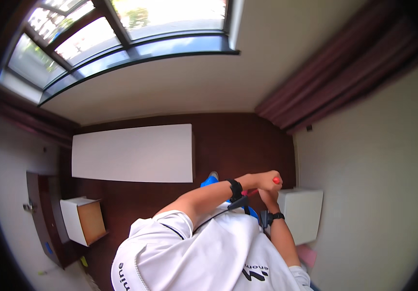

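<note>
My left hand [269,181] reaches across in front of my body, its fingers closed around a thin red stick-like handle. The rounded red end [276,180] pokes out at the top of the fist, and a short stretch of red shows again beside the wrist. Just below it, my right hand [268,196] is mostly covered by the left; its fingers appear closed around the same handle. The handle's lower part is hidden by my arms and body, so its full kind cannot be told. Dark bands sit on both wrists.
A long white table [133,154] stands ahead on the left, on the dark red floor [240,145]. Close to my right is a white cabinet [302,213], with a pink item [307,254] behind it. A small white open-fronted cabinet [75,220] stands left. Purple curtains [311,104] hang right.
</note>
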The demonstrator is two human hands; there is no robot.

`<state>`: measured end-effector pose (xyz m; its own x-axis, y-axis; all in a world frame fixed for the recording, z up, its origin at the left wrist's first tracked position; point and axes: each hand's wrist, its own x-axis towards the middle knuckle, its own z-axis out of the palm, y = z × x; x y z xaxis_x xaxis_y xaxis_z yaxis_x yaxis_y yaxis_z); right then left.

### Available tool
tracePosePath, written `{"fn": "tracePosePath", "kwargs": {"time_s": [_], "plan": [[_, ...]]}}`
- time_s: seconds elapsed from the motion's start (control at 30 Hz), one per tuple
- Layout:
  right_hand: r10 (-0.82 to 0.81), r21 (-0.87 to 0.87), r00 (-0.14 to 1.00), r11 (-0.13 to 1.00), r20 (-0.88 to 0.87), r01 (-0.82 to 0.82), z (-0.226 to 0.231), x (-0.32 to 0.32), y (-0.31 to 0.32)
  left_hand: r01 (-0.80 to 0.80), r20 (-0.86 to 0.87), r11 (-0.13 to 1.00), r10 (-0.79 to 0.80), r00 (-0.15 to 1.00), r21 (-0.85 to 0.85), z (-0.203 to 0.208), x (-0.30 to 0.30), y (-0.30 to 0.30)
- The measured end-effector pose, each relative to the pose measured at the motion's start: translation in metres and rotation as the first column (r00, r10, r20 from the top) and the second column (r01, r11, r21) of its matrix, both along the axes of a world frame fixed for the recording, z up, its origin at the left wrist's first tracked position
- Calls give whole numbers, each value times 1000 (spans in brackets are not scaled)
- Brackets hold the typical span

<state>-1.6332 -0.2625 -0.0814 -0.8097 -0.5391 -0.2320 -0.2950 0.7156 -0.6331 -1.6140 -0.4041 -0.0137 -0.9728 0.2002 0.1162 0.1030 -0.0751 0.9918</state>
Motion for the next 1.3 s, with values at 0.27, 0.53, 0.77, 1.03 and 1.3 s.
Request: {"fn": "tracePosePath", "kwargs": {"time_s": [0.27, 0.53, 0.77, 1.03, 1.3], "plan": [[538, 46, 839, 843, -80, -536, -28, -79, -122, -500, -144, 853, 482, 865, -149, 24, 30, -101], [917, 193, 398, 394, -20, -898, -52, -111, -258, -821, -192, 517, 804, 563, -243, -24, 39, -113], [1000, 181, 16, 16, -1, -983, -38, -115, -280, -951, -124, 189, 967, 224, -243, -31, 14, -86], [985, 43, -140, -137, -98, -990, -53, -126, -258, -967, -61, 89, 992, 107, -240, -29, -2, -48], [979, -2, -184, -185, -86, -983, -50, -106, -216, -962, -128, 2, 991, 38, -273, -14, 10, -5]]}}
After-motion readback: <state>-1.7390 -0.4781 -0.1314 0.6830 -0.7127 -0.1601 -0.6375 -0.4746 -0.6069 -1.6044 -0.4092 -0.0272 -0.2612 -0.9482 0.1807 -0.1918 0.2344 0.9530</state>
